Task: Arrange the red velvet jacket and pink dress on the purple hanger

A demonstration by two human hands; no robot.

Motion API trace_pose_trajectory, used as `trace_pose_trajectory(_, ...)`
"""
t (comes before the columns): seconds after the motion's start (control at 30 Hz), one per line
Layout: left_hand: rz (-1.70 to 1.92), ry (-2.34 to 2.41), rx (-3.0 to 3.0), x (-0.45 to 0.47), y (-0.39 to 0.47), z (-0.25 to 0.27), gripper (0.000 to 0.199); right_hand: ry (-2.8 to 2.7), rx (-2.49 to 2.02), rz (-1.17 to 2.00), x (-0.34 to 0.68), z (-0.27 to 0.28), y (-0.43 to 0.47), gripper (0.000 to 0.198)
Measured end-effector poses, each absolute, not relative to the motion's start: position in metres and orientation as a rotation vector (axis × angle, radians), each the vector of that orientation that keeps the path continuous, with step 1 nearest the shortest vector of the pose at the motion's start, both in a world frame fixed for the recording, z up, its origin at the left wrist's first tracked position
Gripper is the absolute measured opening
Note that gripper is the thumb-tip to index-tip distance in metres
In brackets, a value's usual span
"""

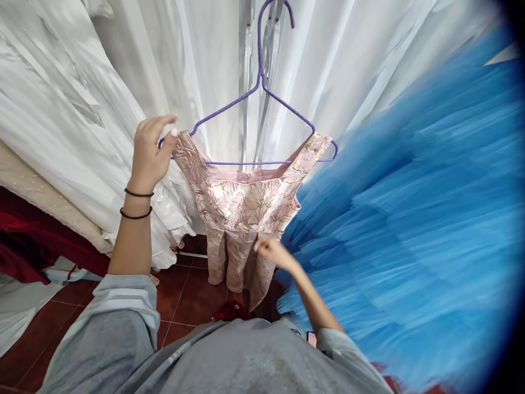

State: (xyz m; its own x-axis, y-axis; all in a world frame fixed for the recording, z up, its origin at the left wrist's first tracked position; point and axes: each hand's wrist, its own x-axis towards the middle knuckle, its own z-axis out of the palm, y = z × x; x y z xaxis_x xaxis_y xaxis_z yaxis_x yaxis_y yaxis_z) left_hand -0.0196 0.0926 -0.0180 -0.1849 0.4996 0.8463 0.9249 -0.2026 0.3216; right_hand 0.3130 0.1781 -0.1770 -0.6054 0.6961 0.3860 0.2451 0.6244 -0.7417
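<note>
White fabric (82, 82) hangs in folds across the whole background, above a floor of dark red tiles (188, 295). A purple hanger (262, 93) hangs in front of this fabric, its hook at the top of the view, and it carries a small pink dress (241, 219) with a gold floral pattern. The dress hangs by its two shoulder straps over the ends of the hanger, its skirt reaching down toward the tiles.

The left hand (150, 153) is raised at the left end of the hanger, fingers loosely curled, the fingertips touching the left strap of the dress where it sits on the wire; a firm grasp cannot be told. Two black bands (136, 203) circle that wrist. The right hand (273, 251) is blurred and lies against the lower front of the dress; whether it is pinching the cloth cannot be told.

A mass of blue tulle (410, 219) fills the right side, just beside the dress. Dark red cloth (33, 235) lies at the left. Grey sleeves (110, 328) show below.
</note>
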Motion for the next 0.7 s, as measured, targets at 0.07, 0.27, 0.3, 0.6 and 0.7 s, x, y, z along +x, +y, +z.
trace_pose_trajectory(0.07, -1.220, -1.756, -1.629, -0.020, 0.097, -0.019, 0.051, -2.057, -0.748, 0.628, 0.323, -0.141, 0.215, 0.034)
trace_pose_trajectory(0.27, -1.508, -1.781, -1.232, -0.036, 0.089, -0.062, 0.059, -1.902, -0.682, 0.104, 0.334, -0.037, 0.329, 0.053)
trace_pose_trajectory(0.3, -1.599, -1.779, -1.149, -0.037, 0.086, -0.071, 0.059, -1.931, -0.656, 0.193, 0.332, -0.034, 0.338, 0.053)
trace_pose_trajectory(0.6, -2.177, -2.050, -1.069, 0.026, 0.084, -0.187, 0.026, -1.781, -0.639, 0.859, 0.306, -0.093, 0.330, 0.045)
trace_pose_trajectory(0.7, -2.334, -2.238, -1.211, 0.053, 0.085, -0.239, 0.036, -1.611, -0.760, 1.002, 0.304, -0.131, 0.325, 0.039)
